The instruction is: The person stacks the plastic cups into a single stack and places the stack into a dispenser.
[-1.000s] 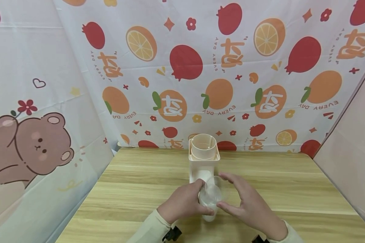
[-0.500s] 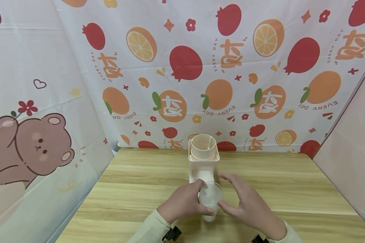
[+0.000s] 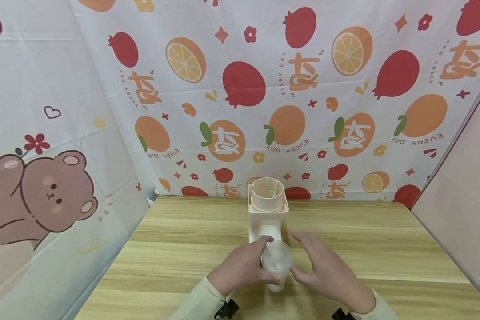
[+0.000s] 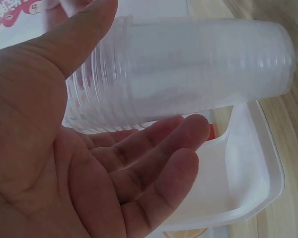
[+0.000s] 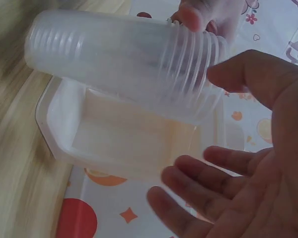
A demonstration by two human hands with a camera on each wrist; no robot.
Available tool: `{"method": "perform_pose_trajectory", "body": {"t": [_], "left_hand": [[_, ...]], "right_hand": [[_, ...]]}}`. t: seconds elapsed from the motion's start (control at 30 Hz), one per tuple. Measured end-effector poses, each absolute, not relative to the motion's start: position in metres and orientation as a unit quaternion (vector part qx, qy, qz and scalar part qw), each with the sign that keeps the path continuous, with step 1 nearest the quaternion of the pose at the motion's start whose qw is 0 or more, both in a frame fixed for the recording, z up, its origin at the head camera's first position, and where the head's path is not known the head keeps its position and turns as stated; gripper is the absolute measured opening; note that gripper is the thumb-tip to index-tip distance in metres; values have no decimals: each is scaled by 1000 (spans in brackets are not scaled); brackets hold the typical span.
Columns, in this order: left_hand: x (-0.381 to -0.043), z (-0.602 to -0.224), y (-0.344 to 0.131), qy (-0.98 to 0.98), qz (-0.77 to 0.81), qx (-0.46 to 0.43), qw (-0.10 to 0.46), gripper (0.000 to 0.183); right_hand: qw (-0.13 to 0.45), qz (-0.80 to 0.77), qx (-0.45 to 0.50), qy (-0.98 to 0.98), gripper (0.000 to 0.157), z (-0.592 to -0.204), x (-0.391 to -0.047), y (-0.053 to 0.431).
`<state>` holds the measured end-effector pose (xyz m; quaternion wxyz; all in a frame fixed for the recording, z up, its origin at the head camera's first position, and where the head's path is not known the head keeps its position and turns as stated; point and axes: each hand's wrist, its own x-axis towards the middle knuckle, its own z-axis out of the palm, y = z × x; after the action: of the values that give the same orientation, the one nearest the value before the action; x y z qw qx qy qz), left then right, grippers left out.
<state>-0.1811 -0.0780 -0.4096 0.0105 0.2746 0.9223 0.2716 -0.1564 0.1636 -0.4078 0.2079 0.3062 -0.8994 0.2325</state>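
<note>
My left hand (image 3: 242, 269) grips a stack of clear plastic cups (image 3: 277, 260) around its rim end, thumb on one side and fingers on the other. In the left wrist view the stacked cups (image 4: 188, 64) show ringed rims close together, their bases pointing away from the palm. My right hand (image 3: 330, 273) is beside the stack with its fingers spread. Its thumb tip overlaps the cup rims in the right wrist view, while the other fingers (image 5: 176, 178) stand apart from the cups (image 5: 114, 59). Behind the stack stands a cream plastic holder (image 3: 267, 218) with a round tube on top.
The holder's open lower part (image 5: 54, 124) shows behind the cups. Everything rests on a wood-grain table (image 3: 184, 249). A fruit-print cloth (image 3: 248, 84) hangs at the table's far edge, and a cloth with a bear print (image 3: 60, 191) hangs on the left.
One second ago a separate clear cup sat tilted over the stack's mouth between the hands; it has slid down into the stack. My right hand has drawn slightly right.
</note>
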Motion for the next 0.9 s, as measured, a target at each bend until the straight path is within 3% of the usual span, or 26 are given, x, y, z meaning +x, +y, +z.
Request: {"method": "perform_pose_trajectory", "body": {"t": [0.3,0.6,0.9], "left_hand": [[-180,-411,-81,919,274,282,22,101],[-178,-408,-89,932,213,292,23,72],[-178,-405,-91,939,171,299,11,56]], "right_hand": [[167,228,299,-911,63,-415,-156,164],[83,246,284,-923,57,-416,-157,164],[74,241,296,-922,52,-423,-158,162]]}}
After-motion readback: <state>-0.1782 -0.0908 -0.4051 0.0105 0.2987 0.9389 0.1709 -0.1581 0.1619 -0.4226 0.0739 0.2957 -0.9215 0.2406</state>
